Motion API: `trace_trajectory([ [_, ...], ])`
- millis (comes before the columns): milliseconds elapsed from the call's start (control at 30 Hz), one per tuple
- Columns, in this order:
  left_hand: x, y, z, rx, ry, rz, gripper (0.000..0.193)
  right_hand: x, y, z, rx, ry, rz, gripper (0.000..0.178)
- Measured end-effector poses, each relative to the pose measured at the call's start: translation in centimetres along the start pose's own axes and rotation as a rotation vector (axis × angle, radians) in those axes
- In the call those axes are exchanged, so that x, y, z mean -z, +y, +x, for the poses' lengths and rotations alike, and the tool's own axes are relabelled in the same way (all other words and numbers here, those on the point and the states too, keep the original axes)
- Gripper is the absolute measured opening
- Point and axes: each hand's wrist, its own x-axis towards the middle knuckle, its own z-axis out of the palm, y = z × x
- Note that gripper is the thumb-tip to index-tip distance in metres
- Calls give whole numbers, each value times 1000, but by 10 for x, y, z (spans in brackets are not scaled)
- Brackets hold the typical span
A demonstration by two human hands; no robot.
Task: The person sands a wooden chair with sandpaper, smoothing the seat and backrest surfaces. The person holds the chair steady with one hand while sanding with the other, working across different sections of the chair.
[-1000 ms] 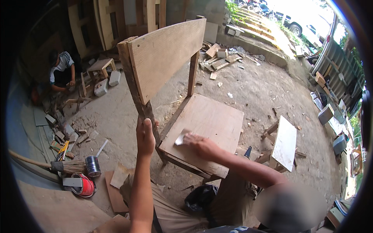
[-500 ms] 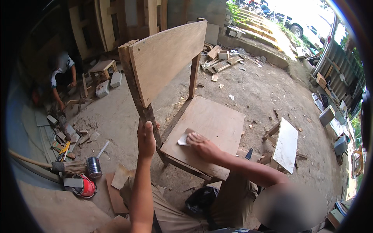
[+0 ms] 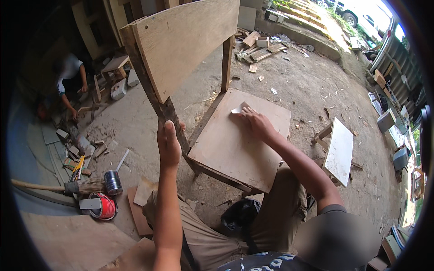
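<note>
A wooden chair [image 3: 246,144] with a flat plywood seat and a wide plywood backrest [image 3: 190,43] stands in front of me. My left hand [image 3: 170,143] is wrapped round the chair's dark left back post, just below the backrest. On the seat, toward its far side, my right hand [image 3: 257,123] presses a piece of sandpaper [image 3: 240,108] flat with its fingers. The sheet's pale corner sticks out past the fingertips; the rest lies under the hand.
Left of me are a broom [image 3: 83,186], a dark can [image 3: 113,182] and a red can [image 3: 105,206]. A white-topped small table [image 3: 339,151] stands at right. Wood scraps [image 3: 262,52] lie beyond the chair. Another person [image 3: 70,83] crouches at far left near concrete blocks.
My right hand has slid the sandpaper across the seat, away from me and to the right. My left hand keeps its grip on the post. The view has shifted slightly.
</note>
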Motion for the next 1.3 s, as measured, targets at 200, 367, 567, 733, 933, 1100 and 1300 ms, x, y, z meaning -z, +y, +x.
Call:
trace_trajectory([
  [200,5,-3,1,-11,20,23,59,-22,-75,-19,329,-163,338,42],
  [367,-12,-5,3,-7,9,-32,61,-25,25,27,33,-25,-3,43],
  [567,3,-2,-1,-17,24,18,61,-16,19,55,21,-11,203,34],
  [733,2,-4,1,-16,14,20,59,-64,11,69,273,258,114,34],
  [933,-4,-8,2,-21,3,6,60,-19,66,85,-135,78,-143,29],
  [1100,1,-5,2,-20,-1,-8,61,-48,-1,42,475,241,106,35],
  [1300,3,-5,2,-3,23,17,61,9,28,30,-181,-142,-139,39],
])
